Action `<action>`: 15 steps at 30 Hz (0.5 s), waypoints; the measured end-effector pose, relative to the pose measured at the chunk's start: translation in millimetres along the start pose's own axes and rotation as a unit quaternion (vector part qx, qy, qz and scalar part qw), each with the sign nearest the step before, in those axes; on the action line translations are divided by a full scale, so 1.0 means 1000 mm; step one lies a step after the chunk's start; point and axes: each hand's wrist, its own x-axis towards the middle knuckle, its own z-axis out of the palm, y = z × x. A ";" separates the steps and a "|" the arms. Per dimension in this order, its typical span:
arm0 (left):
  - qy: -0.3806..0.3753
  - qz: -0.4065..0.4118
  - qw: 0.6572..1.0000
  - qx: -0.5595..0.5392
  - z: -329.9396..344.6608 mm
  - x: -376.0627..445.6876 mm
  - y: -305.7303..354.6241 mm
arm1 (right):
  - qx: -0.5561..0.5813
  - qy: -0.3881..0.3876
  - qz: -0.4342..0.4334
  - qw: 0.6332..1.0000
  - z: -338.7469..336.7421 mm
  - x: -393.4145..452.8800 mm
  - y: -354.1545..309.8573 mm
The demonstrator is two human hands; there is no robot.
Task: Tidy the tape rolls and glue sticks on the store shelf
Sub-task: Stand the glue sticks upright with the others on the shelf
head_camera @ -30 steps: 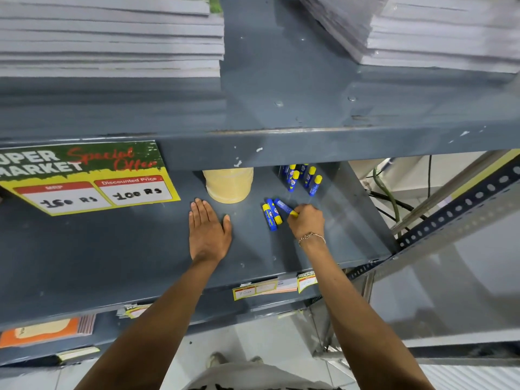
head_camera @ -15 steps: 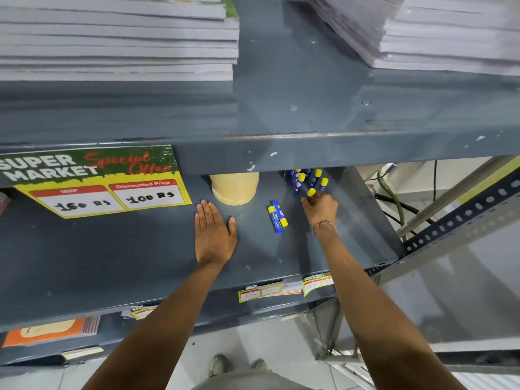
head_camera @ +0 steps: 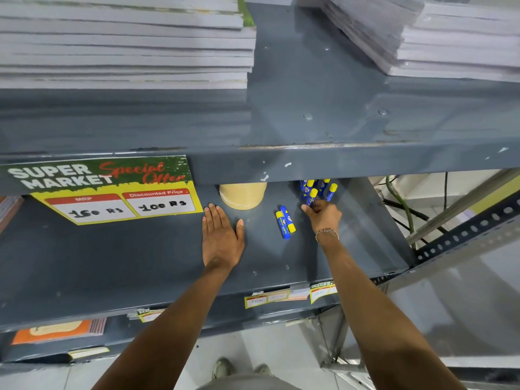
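My right hand [head_camera: 323,213] pinches one glue stick [head_camera: 311,196] at the upright cluster [head_camera: 319,187]; left hand [head_camera: 221,237] flat, fingers spread on shelf [head_camera: 112,263]. Two loose sticks [head_camera: 284,220] lie between; tape roll [head_camera: 242,194] behind.

Shelving: grey metal shelf [head_camera: 112,263], scuffed upper shelf [head_camera: 323,114] stacked with paper [head_camera: 126,46]
Floor: pale tiles [head_camera: 281,350]
Right: perforated steel upright [head_camera: 464,232], dangling cables [head_camera: 399,204]
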 end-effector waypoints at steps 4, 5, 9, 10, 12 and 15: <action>-0.002 -0.005 1.000 0.002 0.001 0.001 0.000 | 0.037 0.014 0.046 0.998 0.001 -0.016 0.007; -0.003 -0.005 1.000 0.003 0.001 0.001 0.000 | 0.033 0.006 0.041 0.999 0.003 -0.023 0.009; -0.007 -0.005 1.000 0.010 0.001 0.001 0.000 | -0.035 -0.058 -0.008 0.998 0.006 -0.036 0.003; -0.008 -0.006 1.000 0.011 0.001 0.001 -0.001 | -0.062 -0.072 -0.019 0.995 0.006 -0.036 0.001; -0.011 -0.004 1.000 0.008 0.000 0.000 -0.001 | -0.128 -0.080 -0.036 0.988 0.003 -0.037 -0.005; -0.010 -0.004 1.000 0.000 -0.001 0.000 0.000 | -0.207 -0.060 -0.059 0.975 0.004 -0.040 -0.013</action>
